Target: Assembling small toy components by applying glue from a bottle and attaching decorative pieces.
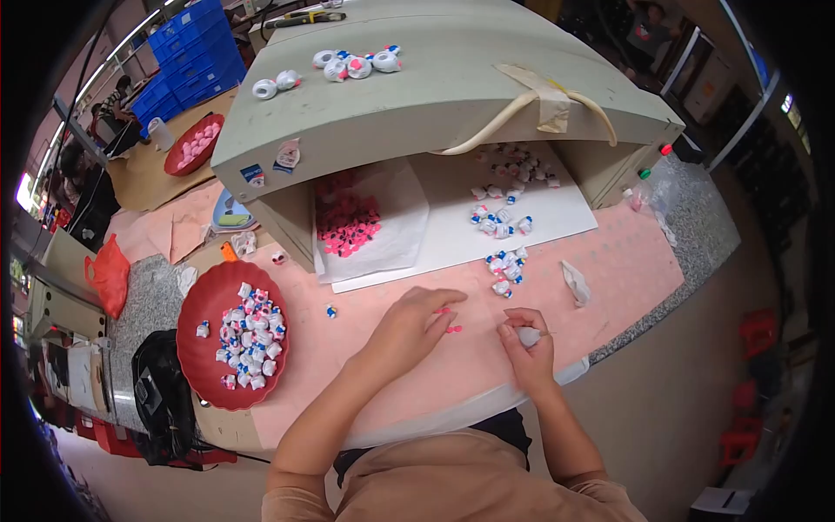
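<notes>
A dish [202, 326] of small parts is set at nine o'clock of the left hand [409, 326]; the right hand [527, 348] is placed at three o'clock, and a hood [417, 96] stands at twelve.
</notes>
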`<state>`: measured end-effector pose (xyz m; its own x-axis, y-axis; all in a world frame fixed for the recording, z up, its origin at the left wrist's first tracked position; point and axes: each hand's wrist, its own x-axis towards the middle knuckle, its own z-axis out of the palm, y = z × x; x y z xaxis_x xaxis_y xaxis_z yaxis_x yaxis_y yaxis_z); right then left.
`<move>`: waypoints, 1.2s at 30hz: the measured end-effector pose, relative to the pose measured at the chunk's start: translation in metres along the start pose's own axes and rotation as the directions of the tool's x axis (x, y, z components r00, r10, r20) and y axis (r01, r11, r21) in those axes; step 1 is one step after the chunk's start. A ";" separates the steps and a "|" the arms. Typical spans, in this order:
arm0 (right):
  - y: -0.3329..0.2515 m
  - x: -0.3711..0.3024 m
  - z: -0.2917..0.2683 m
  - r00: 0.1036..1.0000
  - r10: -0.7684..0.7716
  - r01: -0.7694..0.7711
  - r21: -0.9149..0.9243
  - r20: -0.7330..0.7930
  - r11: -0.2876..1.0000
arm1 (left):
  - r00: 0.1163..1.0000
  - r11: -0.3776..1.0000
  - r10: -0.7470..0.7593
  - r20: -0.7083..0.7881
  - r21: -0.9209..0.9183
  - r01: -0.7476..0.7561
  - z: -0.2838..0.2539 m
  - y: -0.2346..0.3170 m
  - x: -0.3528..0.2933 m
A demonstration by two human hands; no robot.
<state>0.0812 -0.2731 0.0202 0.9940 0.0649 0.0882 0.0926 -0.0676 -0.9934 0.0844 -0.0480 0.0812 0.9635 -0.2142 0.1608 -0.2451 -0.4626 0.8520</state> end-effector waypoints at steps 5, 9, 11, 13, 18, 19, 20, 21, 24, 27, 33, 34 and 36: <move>0.006 0.000 -0.005 0.998 0.009 -0.003 0.097 -0.060 0.995 | 0.950 0.936 0.300 0.085 0.167 -0.310 0.057 -0.024 0.062; 0.005 -0.002 0.004 0.993 0.032 0.004 0.320 -0.109 0.947 | 0.938 0.895 0.313 0.148 0.284 -0.343 0.081 -0.027 0.075; 0.006 -0.001 0.005 0.994 0.010 0.017 0.242 -0.112 0.970 | 0.952 0.906 0.251 0.175 0.304 -0.295 0.073 -0.016 0.075; 0.017 0.003 -0.002 0.996 -0.018 0.033 0.191 -0.083 0.981 | 0.989 0.979 0.116 0.091 -0.179 -0.098 0.050 0.000 0.061; 0.009 -0.001 -0.008 0.992 0.000 0.023 -0.178 0.129 0.984 | 0.950 0.637 -0.288 -0.117 -0.765 0.099 -0.030 -0.043 -0.023; 0.004 -0.001 -0.001 0.990 0.006 0.018 -0.173 0.138 0.985 | 0.919 0.547 -0.375 -0.125 -0.830 0.111 -0.044 -0.048 -0.046; 0.000 -0.001 0.010 0.984 -0.043 0.069 -0.149 0.174 0.986 | 0.879 0.449 -0.460 -0.122 -0.886 0.112 -0.052 -0.053 -0.066; -0.005 -0.002 0.020 0.974 -0.092 0.119 -0.124 0.208 0.985 | 0.873 0.389 -0.472 -0.123 -0.918 0.081 -0.054 -0.056 -0.079; -0.027 -0.010 0.051 0.912 -0.104 0.149 -0.084 0.397 0.985 | 0.878 0.261 -0.468 -0.102 -0.965 0.027 -0.043 -0.065 -0.112; -0.025 -0.017 0.070 0.823 -0.136 0.224 -0.094 0.552 0.970 | 0.879 0.174 -0.475 -0.054 -0.984 0.034 -0.024 -0.056 -0.118; -0.010 -0.013 0.072 0.741 0.004 0.158 -0.180 0.672 0.971 | 0.860 0.309 -0.505 -0.069 -0.945 0.105 -0.010 -0.067 -0.122; -0.009 -0.011 0.071 0.781 -0.057 0.181 -0.137 0.621 0.974 | 0.858 0.303 -0.510 -0.068 -0.947 0.104 -0.008 -0.064 -0.119; -0.009 -0.016 0.076 0.888 -0.092 0.081 0.043 0.450 0.996 | 0.876 0.471 -0.464 -0.130 -0.874 0.120 -0.005 -0.059 -0.112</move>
<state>0.0600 -0.1982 0.0225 0.8480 0.5122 0.1365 0.1704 -0.0196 -0.9852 -0.0087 0.0074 0.0157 0.9721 0.1385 -0.1895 0.0945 0.5080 0.8561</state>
